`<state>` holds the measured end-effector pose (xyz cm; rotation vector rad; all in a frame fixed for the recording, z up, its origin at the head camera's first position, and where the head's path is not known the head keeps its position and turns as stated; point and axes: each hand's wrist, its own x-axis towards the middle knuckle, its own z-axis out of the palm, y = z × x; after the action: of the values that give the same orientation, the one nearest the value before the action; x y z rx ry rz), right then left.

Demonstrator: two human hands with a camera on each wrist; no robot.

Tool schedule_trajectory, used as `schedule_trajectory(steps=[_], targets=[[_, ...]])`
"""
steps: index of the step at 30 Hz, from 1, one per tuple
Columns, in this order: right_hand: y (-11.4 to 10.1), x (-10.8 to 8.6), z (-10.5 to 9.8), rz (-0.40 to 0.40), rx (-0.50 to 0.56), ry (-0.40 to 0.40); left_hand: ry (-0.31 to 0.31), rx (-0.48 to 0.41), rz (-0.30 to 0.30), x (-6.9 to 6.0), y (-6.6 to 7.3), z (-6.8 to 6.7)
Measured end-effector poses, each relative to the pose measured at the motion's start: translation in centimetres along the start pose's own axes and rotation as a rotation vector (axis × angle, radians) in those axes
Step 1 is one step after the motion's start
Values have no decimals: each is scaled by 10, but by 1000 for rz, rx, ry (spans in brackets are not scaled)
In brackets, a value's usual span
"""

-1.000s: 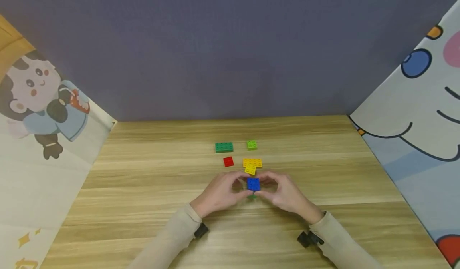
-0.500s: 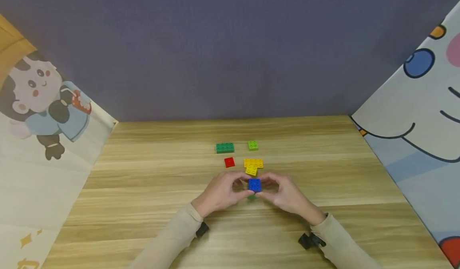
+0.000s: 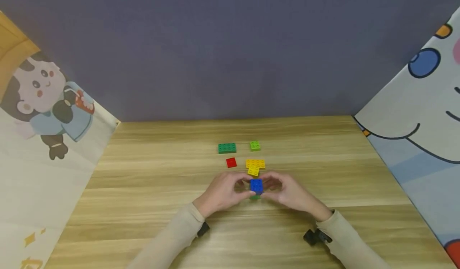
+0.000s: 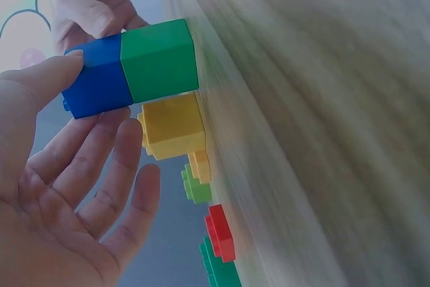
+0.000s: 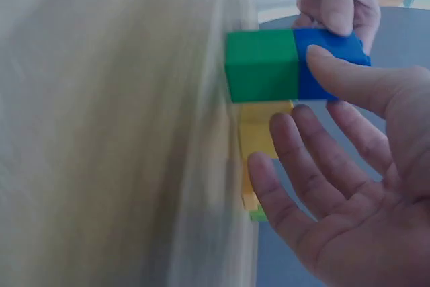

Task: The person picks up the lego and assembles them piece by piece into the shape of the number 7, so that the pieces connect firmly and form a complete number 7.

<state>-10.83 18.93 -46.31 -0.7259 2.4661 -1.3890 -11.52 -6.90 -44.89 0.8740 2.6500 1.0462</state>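
Note:
A blue toy brick (image 3: 256, 186) sits on top of a green brick (image 4: 160, 58); together they stand upright on the wooden table. My left hand (image 3: 224, 193) pinches the blue brick from the left, its thumb (image 4: 64, 65) on the near side. From the right, my right hand (image 3: 289, 193) has its thumb (image 5: 329, 65) and forefinger at the blue brick's right edge. The other fingers of both hands spread loosely beside the stack. Just beyond it lies a yellow brick (image 3: 253, 170), against a longer orange-yellow brick (image 3: 255, 163).
A flat red piece (image 3: 231, 162) lies behind the left hand. Farther back are a long dark green brick (image 3: 227, 148) and a small lime green brick (image 3: 255, 146). A dark grey panel (image 3: 230, 53) rises at the table's (image 3: 161, 181) back edge, with printed side walls.
My right hand has shifted slightly right, and a gap has opened between the two thumbs. The left hand and stack stay nearly in place; the head view has shifted a little.

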Motion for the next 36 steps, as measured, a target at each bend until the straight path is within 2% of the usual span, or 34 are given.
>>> schedule_trajectory(steps=[5,19,26,36], targets=[[-1,2,-9,30,-2,6,9,-9,0,-1,0,2],[3,18,-12,36,-32,169,15,-17,15,1,-2,3],[2,26,-8,92,-10,161,12,-10,9,1,-3,1],[6,32,1,121,13,159,7,-7,-1,1,-3,2]])
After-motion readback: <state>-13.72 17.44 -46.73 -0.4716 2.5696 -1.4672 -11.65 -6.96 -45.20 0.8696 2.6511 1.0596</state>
